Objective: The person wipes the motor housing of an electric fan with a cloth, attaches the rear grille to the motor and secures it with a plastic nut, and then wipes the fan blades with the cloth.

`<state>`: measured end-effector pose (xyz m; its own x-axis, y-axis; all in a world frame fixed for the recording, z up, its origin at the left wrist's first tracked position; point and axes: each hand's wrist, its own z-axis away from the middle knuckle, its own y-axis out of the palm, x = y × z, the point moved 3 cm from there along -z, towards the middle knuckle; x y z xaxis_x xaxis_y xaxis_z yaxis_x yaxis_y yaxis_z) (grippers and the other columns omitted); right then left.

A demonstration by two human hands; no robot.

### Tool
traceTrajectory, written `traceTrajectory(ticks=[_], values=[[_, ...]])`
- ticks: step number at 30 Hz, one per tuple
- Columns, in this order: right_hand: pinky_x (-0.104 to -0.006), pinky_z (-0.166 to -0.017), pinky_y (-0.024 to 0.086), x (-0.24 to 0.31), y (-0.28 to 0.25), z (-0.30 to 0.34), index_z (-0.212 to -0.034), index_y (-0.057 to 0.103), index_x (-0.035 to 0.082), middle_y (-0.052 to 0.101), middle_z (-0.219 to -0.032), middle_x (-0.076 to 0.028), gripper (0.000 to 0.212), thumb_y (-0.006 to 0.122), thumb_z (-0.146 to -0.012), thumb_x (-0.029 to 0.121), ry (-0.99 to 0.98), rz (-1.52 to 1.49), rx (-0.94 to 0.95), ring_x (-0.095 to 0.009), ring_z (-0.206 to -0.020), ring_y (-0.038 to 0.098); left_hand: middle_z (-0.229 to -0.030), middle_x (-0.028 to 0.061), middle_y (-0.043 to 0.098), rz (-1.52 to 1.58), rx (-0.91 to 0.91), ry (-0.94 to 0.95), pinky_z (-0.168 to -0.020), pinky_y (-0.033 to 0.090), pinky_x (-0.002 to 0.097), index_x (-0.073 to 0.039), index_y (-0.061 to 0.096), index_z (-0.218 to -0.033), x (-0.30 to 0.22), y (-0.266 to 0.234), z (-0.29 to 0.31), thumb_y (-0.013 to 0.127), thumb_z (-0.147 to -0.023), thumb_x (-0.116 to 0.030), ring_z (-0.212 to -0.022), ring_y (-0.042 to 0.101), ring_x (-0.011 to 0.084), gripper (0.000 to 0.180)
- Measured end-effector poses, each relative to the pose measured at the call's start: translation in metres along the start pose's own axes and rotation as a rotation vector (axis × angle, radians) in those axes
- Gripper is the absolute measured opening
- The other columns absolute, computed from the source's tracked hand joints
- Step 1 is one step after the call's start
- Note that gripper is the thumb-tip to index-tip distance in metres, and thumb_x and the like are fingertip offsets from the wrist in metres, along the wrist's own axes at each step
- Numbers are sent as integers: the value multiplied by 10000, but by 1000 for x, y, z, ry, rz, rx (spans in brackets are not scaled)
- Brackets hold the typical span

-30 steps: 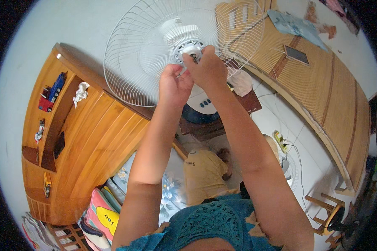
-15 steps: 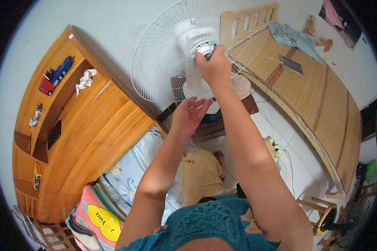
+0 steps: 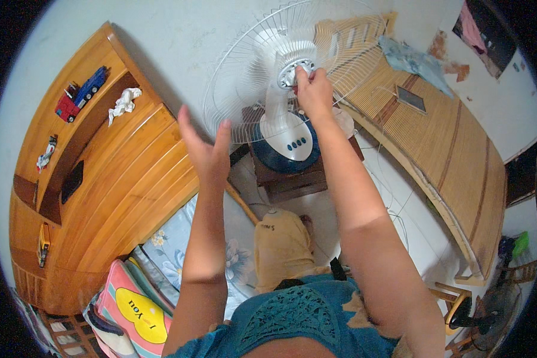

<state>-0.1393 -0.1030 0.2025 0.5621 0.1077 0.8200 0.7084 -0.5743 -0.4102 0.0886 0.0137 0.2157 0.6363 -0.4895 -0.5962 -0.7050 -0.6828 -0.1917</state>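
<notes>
A white pedestal-style table fan (image 3: 286, 128) with a blue-rimmed base stands in front of me. Its round wire rear guard (image 3: 235, 89) is on, and no blades show on it. At the guard's centre, my right hand (image 3: 316, 95) is closed, thumb and fingers pinching the white nut (image 3: 292, 73) around the shaft; the fingers partly hide it. My left hand (image 3: 207, 152) is raised beside the guard's left edge. Its thumb and fingers are spread and it holds nothing.
Under the fan is a dark brown stand (image 3: 286, 190). A wooden headboard (image 3: 131, 185) with toys and tissue on its shelf rises at left. Beside it lies a flowered blue mattress (image 3: 235, 253). A bamboo mat (image 3: 441, 155) carrying a phone spans the right. Cables (image 3: 394, 206) run over the floor.
My left hand has moved left, away from below the hub, and its fingers have spread wider. The right hand stays at the hub, its grip shifted. The view has tilted slightly.
</notes>
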Motion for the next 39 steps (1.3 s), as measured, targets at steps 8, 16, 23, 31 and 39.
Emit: traceTrajectory(ticks=[8,16,23,31,39], values=[[-345,-557,525,-2,15,3,-958,479,-45,601,-737,-204,441,471,-867,386,413,-734,296,-261,-630,616,-1001,171,602,193,98,-169,-811,438,310,21,522,-1133,25,13,-9,452,-897,-94,-928,579,224,271],[-395,-586,546,7,11,6,-1038,412,-89,596,-818,-276,492,359,-902,380,661,-1057,468,-322,-677,633,-999,181,594,137,104,-102,-815,441,312,27,513,-1132,23,12,-9,427,-899,-61,-930,585,248,264],[-399,-662,548,3,19,11,-1016,416,-91,583,-858,-244,431,376,-900,323,942,-1420,457,-314,-739,619,-1007,165,600,178,107,-151,-828,449,307,27,493,-1162,19,13,-9,400,-906,-33,-934,589,222,278],[-439,-701,484,-10,5,8,-1075,456,-31,594,-920,-265,484,385,-901,415,839,-987,608,-341,-882,586,-1043,123,577,97,199,-229,-841,455,295,17,460,-1180,24,9,-11,403,-929,-87,-943,571,172,278],[-432,-791,448,27,-23,9,-1049,473,-90,587,-927,-300,562,551,-763,388,-53,32,158,-421,-885,574,-1031,116,580,150,199,-224,-827,447,285,18,451,-1182,35,13,-7,406,-920,-69,-933,567,166,279]])
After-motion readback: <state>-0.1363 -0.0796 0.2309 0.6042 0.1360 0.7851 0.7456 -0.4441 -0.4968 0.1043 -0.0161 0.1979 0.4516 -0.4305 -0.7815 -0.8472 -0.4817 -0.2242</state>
